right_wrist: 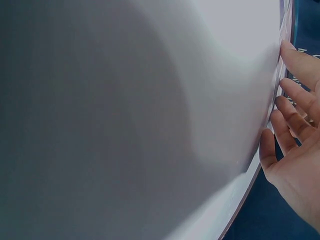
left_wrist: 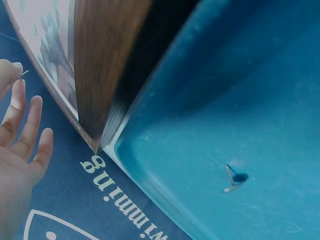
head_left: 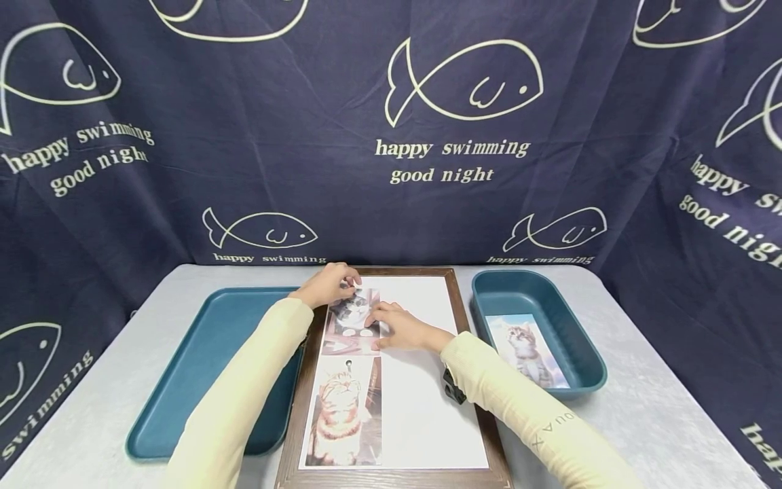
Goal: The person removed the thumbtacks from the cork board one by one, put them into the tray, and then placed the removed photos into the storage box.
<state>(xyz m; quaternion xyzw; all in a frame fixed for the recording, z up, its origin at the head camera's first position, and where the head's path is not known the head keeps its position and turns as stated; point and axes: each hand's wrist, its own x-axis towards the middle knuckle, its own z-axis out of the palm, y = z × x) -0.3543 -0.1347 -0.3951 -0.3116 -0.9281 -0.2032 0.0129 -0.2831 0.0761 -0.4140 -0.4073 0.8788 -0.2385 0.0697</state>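
Note:
A white board (head_left: 427, 407) with a brown wooden frame lies on the table. My right hand (head_left: 406, 329) rests its spread fingers on a photo of a grey-and-white cat (head_left: 351, 345) at the board's upper left. At that photo's top edge, my left hand (head_left: 330, 284) pinches a small pin (left_wrist: 25, 73) between thumb and forefinger; only its thin point shows. Below lies a photo of an orange cat (head_left: 339, 414), with a pin (head_left: 349, 365) at its top.
Left of the board is a flat blue-green tray (head_left: 208, 353); a thumbtack (left_wrist: 240, 177) lies in it. To the right, a deeper blue-green bin (head_left: 550, 292) holds a kitten photo (head_left: 527, 350). A dark fish-print curtain (head_left: 342, 170) hangs behind the table.

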